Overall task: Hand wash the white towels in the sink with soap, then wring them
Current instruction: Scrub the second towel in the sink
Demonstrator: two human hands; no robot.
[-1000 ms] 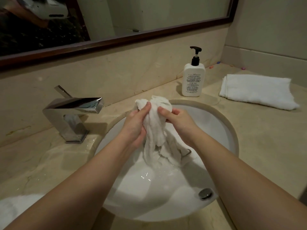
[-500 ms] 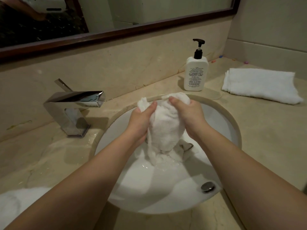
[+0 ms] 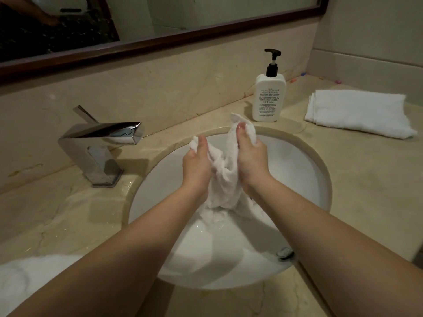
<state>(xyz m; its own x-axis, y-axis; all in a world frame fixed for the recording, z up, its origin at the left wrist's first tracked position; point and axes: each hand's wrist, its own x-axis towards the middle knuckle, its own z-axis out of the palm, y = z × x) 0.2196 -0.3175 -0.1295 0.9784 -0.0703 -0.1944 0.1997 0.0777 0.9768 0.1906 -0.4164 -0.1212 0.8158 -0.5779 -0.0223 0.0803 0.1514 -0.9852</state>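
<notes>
Gripping the wet white towel over the round white basin, I have my left hand and right hand both clamped on it, thumbs up. Its lower end trails into the bowl, well inside the beige marble rim, between the chrome faucet and the white pump soap bottle; a folded white towel lies far right.

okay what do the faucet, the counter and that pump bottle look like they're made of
Faucet: polished metal, likely chrome; its mirror-bright faces carry reflections.
Counter: beige stone, probably marble or a look-alike; pale veins, a soft gloss.
Pump bottle: matte white plastic by its look, with a glossy black pump head.
</notes>
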